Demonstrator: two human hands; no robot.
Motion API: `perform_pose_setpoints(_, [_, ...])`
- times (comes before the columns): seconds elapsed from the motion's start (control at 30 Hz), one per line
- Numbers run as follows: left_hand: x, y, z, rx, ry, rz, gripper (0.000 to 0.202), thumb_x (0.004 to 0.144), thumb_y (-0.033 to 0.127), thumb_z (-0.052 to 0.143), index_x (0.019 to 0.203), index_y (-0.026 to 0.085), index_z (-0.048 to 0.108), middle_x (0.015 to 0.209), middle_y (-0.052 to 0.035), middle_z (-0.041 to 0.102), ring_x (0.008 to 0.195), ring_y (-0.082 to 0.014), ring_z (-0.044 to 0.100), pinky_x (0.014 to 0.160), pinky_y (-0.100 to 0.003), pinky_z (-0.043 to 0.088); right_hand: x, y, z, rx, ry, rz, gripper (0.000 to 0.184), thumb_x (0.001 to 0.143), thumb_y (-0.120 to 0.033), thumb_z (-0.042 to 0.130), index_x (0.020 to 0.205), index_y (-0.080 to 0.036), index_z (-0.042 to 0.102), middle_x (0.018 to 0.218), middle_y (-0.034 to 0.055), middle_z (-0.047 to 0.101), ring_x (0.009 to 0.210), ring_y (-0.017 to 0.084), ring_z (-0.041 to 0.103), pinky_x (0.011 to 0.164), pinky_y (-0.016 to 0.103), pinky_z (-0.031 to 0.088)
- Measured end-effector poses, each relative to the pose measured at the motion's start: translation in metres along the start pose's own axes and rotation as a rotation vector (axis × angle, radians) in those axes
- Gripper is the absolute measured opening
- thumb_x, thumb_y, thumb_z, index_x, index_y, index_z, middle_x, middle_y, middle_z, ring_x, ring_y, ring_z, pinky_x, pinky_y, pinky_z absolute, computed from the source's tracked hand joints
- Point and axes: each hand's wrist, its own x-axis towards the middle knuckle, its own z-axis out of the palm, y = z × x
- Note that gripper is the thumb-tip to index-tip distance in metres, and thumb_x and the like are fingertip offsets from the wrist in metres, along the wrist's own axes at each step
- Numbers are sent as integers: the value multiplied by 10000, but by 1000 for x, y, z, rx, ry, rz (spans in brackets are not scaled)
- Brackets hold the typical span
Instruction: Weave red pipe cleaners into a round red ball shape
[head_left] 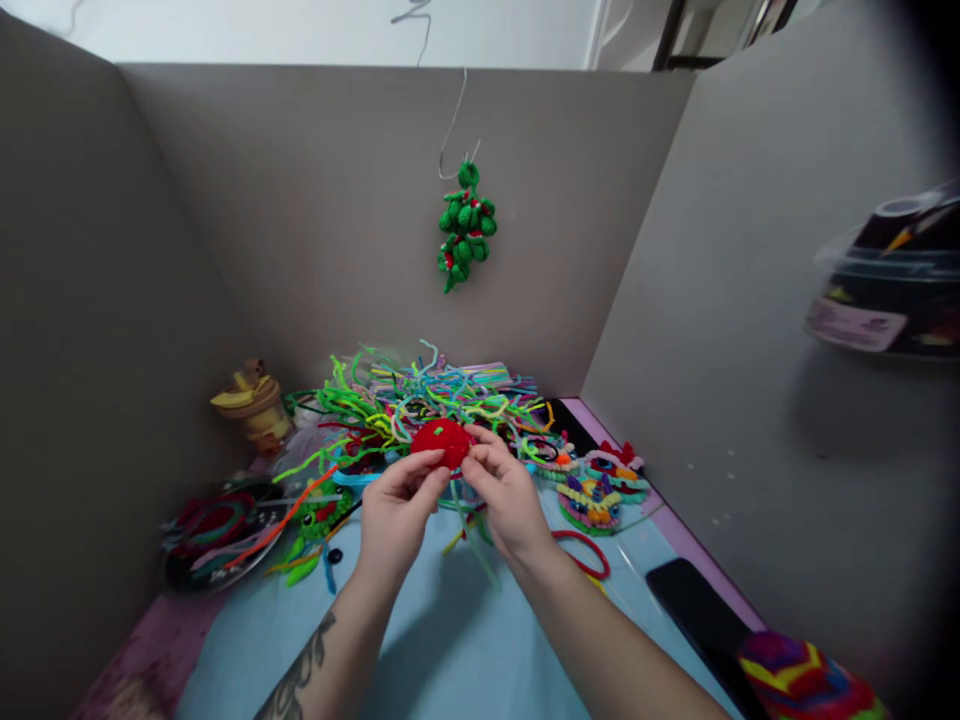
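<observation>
A round red fuzzy piece, seemingly coiled from pipe cleaner, is held up between both hands above the blue mat. A small green spot shows on its face. The thumb and fingers of my left hand pinch its lower left edge. My right hand closes on its right edge with thumb and fingertips. Pale green strands hang down below it between the hands. Behind the hands lies a big tangled heap of pipe cleaners in green, blue, purple and other colours.
A dark bowl with coiled pipe cleaners stands at left, near a green figure and a small pot. Colourful pipe-cleaner figures, a red ring and a black phone lie at right. A green cluster hangs on the grey partition.
</observation>
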Motion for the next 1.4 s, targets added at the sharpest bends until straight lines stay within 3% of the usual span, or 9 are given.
perform_pose_setpoints(0.23, [5, 2, 2, -63, -44, -32, 345, 685, 284, 722, 1008, 175, 666, 748, -21, 692, 632, -124, 611, 575, -220, 492, 3, 1, -3, 20, -114, -3, 246, 810, -400, 582, 844, -186, 697, 1272, 120, 531, 1240, 249, 458, 1027, 426, 380])
perform_pose_setpoints(0.43, [4, 4, 1, 35, -79, 13, 417, 715, 272, 688, 1112, 172, 610, 990, -82, 700, 877, -192, 657, 779, -299, 514, 4, 8, -1, -16, -35, 6, 215, 786, -382, 613, 813, -192, 710, 1263, 109, 539, 1201, 240, 493, 1025, 421, 382])
perform_pose_setpoints(0.73, [7, -2, -3, 120, -150, 50, 429, 752, 250, 639, 1169, 186, 559, 1030, -86, 674, 917, -197, 635, 794, -303, 491, 4, -1, 3, 185, -140, 36, 247, 789, -284, 559, 965, -185, 701, 1133, 102, 662, 1049, 249, 607, 881, 413, 494])
perform_pose_setpoints(0.9, [6, 1, -1, 78, -162, 17, 412, 741, 235, 635, 1142, 194, 553, 799, -18, 651, 748, -147, 608, 718, -261, 466, 6, -5, 3, 140, -227, -1, 267, 809, -278, 504, 971, -181, 694, 887, 88, 721, 885, 241, 654, 778, 382, 525])
perform_pose_setpoints(0.97, [6, 2, 1, 23, -139, -6, 417, 729, 228, 637, 1131, 191, 530, 748, 0, 633, 706, -134, 595, 689, -248, 457, 5, -2, 2, 48, -206, -29, 254, 824, -268, 490, 975, -182, 676, 941, 90, 706, 941, 237, 633, 809, 384, 511])
perform_pose_setpoints(1.1, [8, 1, 3, -39, -46, -29, 414, 706, 220, 642, 1089, 186, 489, 706, 16, 631, 672, -125, 598, 656, -233, 457, -1, 1, -2, -358, 124, -249, 145, 800, -251, 566, 925, -208, 626, 1217, 103, 555, 1174, 259, 482, 966, 462, 405])
perform_pose_setpoints(1.13, [8, 1, 3, -44, -26, -27, 408, 702, 219, 645, 1076, 186, 484, 701, 18, 630, 675, -124, 604, 658, -232, 460, -3, 0, -3, -469, 155, -333, 122, 796, -240, 578, 907, -217, 625, 1268, 100, 502, 1220, 269, 434, 1004, 488, 362])
perform_pose_setpoints(1.23, [9, -2, 2, -59, -25, -32, 403, 696, 222, 650, 1055, 187, 471, 705, 18, 640, 693, -125, 617, 676, -235, 470, -6, -4, -6, -739, 71, -556, 133, 805, -194, 575, 896, -254, 650, 1355, 67, 391, 1304, 298, 311, 1061, 532, 281])
perform_pose_setpoints(1.4, [9, -2, 1, -58, -58, -43, 397, 708, 220, 651, 1054, 189, 460, 710, 24, 646, 688, -112, 615, 696, -234, 473, -6, -5, -8, -915, 51, -708, 196, 810, -134, 561, 925, -276, 632, 1332, 59, 388, 1301, 314, 289, 1035, 554, 333])
